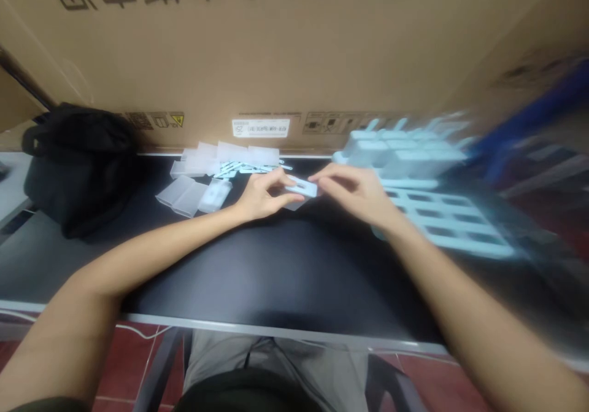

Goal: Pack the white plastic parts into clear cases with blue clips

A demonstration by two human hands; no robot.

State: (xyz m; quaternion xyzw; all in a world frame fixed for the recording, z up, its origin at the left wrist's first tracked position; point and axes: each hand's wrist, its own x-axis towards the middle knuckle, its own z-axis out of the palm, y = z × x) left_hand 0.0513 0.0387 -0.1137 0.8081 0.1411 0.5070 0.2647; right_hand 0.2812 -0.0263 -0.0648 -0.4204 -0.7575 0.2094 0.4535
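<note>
Head: blue pc (310, 189) btwn hands (261, 198)

Left hand (263, 196) beside right hand (361, 196)

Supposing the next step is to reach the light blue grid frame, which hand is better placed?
Likely the right hand: it is nearer the grid frame, while the left hand grips a pale blue piece farther away.
</note>
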